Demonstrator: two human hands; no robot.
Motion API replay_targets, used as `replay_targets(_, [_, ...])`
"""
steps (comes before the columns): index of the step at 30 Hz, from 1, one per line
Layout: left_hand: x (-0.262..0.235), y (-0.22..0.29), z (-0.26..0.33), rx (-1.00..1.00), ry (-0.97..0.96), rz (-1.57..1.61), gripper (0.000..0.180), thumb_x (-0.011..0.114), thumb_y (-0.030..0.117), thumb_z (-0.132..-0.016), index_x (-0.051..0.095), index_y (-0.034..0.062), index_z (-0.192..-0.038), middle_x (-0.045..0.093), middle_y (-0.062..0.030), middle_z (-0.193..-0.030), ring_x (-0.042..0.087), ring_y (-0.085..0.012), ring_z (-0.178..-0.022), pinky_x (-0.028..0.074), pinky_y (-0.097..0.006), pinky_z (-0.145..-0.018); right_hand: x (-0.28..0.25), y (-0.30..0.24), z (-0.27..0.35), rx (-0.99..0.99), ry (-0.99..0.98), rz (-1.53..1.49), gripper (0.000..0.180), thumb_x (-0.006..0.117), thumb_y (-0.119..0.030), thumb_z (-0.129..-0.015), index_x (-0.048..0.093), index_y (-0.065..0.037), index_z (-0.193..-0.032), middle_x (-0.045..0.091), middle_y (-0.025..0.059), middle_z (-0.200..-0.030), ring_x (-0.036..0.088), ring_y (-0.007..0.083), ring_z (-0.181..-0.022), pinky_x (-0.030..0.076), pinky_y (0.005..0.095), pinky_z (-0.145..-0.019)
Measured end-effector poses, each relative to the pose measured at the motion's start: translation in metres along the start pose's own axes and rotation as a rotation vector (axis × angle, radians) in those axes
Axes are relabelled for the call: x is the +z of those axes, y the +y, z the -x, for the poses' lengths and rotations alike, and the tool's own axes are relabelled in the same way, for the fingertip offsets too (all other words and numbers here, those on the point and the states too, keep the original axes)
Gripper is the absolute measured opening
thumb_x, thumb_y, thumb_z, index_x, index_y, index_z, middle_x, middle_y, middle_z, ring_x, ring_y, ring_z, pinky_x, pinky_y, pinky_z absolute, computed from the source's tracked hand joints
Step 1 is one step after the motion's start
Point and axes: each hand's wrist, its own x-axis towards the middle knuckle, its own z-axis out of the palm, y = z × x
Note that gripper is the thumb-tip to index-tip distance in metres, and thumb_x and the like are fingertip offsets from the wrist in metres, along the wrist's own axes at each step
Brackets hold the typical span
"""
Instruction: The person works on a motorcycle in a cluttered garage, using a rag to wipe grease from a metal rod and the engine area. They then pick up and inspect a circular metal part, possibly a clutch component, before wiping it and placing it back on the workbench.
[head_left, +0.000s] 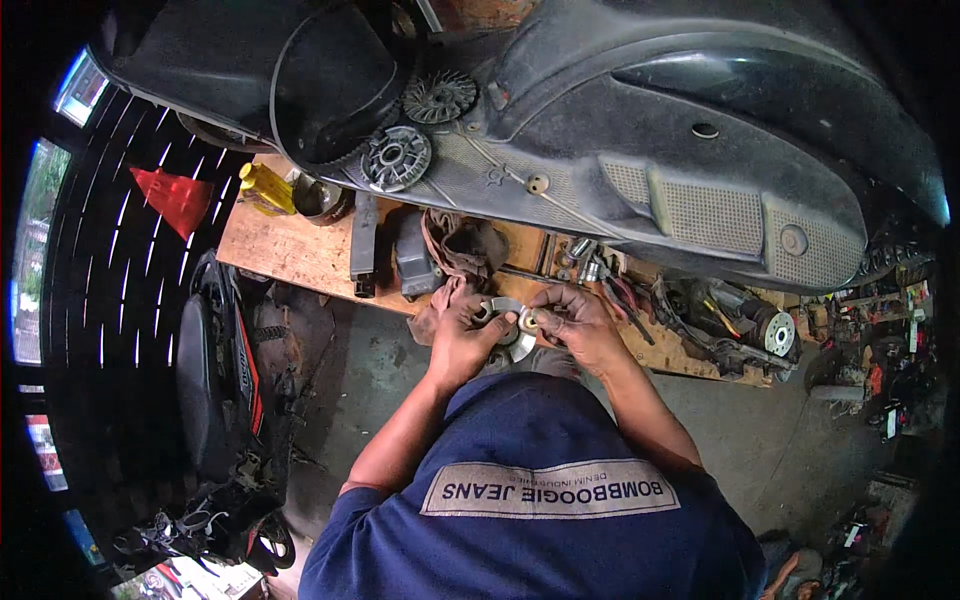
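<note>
Left hand (466, 337) clamps its fingers on a smooth metal disc (523, 346), right hand (583, 324) pinches a rounded brassy piece (530, 322)

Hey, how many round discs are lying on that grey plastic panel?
2: a dark finned disc and, below and left of it, a greyer disc, both toward the left of the grey panel. Others may be hidden by the black bodywork.

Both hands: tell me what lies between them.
Between the left hand and right hand, the head view shows a silver disc and a small gold-coloured piece.
</note>
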Motion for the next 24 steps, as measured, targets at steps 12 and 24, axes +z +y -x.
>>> replay_targets(12, [0.004, -0.011, -0.009, 0.211, 0.085, -0.193, 0.018, 0.07, 0.015, -0.087, 0.066, -0.0017, -0.093, 0.065, -0.0042, -0.079, 0.056, -0.0103, -0.071, 0.046, -0.028, -0.065, -0.012, -0.012, 0.008, 0.163, 0.006, -0.391, 0.013, 0.066, -0.016, -0.092, 0.064, -0.006, -0.1, 0.06, -0.0008, -0.078, 0.053, 0.008, -0.061, 0.043, 0.0219, -0.054])
replay_targets(24, [0.013, 0.031, -0.004, 0.094, 0.027, -0.17, 0.018, 0.069, 0.013, -0.085, 0.065, -0.0026, -0.092, 0.068, -0.0083, -0.079, 0.06, -0.0133, -0.071, 0.048, -0.029, -0.066, -0.009, -0.015, 0.01, 0.028, 0.04, 0.01, 0.015, 0.07, -0.013, -0.089, 0.063, -0.005, -0.101, 0.063, -0.001, -0.087, 0.054, 0.0063, -0.067, 0.047, 0.0222, -0.058])
